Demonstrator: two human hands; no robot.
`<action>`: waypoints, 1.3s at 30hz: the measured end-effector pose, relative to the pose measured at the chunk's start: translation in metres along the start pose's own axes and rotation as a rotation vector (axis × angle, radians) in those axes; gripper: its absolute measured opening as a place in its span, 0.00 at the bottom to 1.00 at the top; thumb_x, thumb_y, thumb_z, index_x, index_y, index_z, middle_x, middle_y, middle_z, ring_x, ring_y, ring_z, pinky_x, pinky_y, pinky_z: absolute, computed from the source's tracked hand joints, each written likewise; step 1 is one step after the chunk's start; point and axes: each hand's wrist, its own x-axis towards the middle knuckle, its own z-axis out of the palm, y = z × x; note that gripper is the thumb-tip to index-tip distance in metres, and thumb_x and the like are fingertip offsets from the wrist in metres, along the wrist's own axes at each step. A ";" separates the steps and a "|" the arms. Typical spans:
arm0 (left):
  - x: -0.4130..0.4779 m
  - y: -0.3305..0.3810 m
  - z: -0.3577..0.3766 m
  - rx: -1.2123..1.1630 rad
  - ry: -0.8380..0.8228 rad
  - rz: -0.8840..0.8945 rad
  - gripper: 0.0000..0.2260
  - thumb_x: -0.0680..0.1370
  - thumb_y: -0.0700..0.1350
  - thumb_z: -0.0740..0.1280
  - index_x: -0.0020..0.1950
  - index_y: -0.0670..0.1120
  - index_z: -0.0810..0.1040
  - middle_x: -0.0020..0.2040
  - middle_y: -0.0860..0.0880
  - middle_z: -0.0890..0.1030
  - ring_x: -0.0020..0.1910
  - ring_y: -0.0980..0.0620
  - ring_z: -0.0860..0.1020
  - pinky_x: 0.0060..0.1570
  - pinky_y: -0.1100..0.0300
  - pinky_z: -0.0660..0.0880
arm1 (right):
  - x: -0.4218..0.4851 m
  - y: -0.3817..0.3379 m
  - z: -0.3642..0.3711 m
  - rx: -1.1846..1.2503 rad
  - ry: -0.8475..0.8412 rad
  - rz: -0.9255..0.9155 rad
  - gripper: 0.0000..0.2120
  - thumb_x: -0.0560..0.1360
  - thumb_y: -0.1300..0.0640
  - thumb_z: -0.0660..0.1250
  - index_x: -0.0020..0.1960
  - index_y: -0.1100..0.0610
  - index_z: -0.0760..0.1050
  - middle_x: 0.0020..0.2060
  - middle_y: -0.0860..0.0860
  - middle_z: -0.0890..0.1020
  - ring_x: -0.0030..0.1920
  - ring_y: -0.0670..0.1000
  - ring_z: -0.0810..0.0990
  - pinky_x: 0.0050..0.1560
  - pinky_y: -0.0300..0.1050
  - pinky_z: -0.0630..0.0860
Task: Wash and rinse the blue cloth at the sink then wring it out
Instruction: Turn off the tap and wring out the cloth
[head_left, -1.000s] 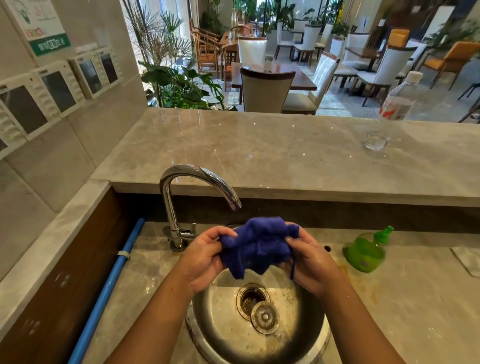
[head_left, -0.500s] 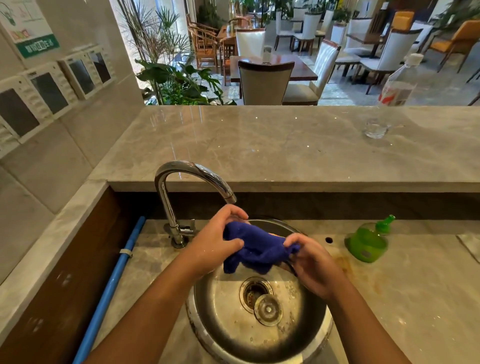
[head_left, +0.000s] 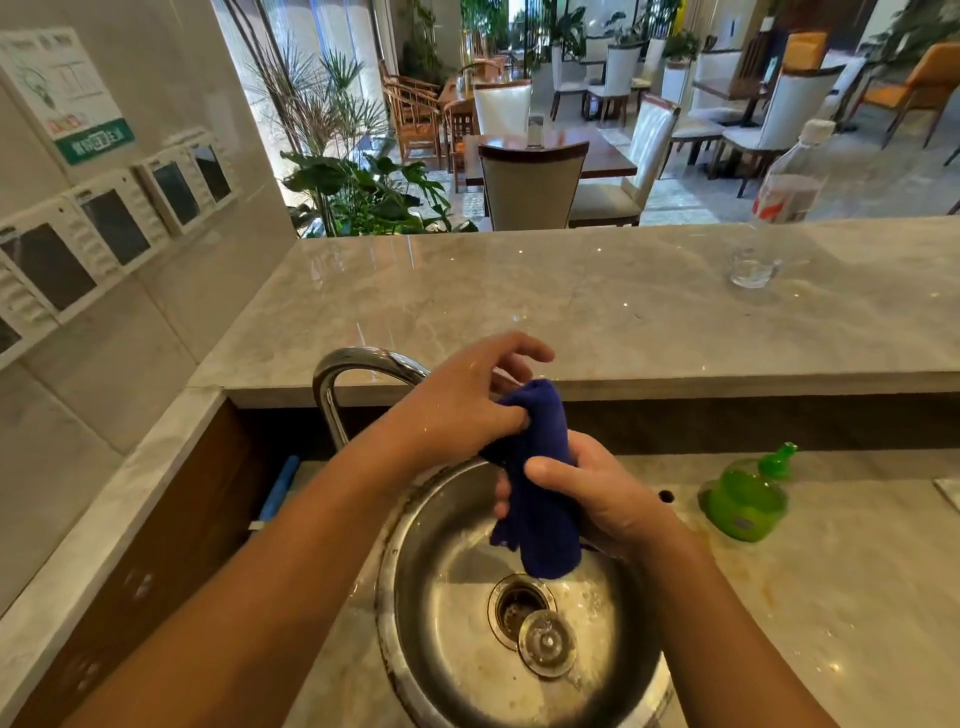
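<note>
Over the round steel sink (head_left: 441, 587), above its loose drain stopper (head_left: 546, 644), the right hand (head_left: 597, 493) wraps thumb and fingers round the middle of the blue cloth (head_left: 545, 525), which hangs bunched in an upright roll; the left hand (head_left: 457, 405) pinches the roll's top end, forefinger lifted free; the chrome tap (head_left: 353, 364) arches behind it; a green soap bottle (head_left: 743, 501) stands to the right; farther off a glass (head_left: 750, 267) sits on the marble ledge (head_left: 467, 301).

Blue cloth (head_left: 540, 499), bunched into an upright roll, above round steel sink (head_left: 447, 613)
</note>
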 end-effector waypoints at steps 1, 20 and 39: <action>-0.002 -0.006 0.004 -0.079 0.085 -0.010 0.24 0.75 0.34 0.69 0.64 0.57 0.75 0.59 0.52 0.77 0.56 0.53 0.81 0.48 0.62 0.82 | 0.000 -0.001 0.000 -0.004 0.034 -0.011 0.15 0.75 0.52 0.74 0.58 0.56 0.79 0.46 0.58 0.83 0.45 0.57 0.83 0.50 0.53 0.81; 0.012 -0.048 0.064 -0.891 0.124 -0.085 0.13 0.75 0.43 0.66 0.58 0.44 0.80 0.54 0.40 0.86 0.56 0.44 0.84 0.53 0.53 0.80 | -0.012 -0.010 0.005 -0.488 0.290 0.134 0.11 0.76 0.47 0.71 0.56 0.50 0.79 0.47 0.56 0.85 0.46 0.57 0.85 0.53 0.61 0.82; 0.019 -0.043 0.021 -1.165 -0.473 0.157 0.11 0.77 0.31 0.64 0.59 0.38 0.72 0.47 0.39 0.76 0.45 0.44 0.80 0.52 0.49 0.78 | 0.015 0.034 0.025 0.639 -0.507 -0.006 0.22 0.82 0.49 0.61 0.69 0.63 0.66 0.50 0.52 0.82 0.31 0.42 0.76 0.29 0.32 0.70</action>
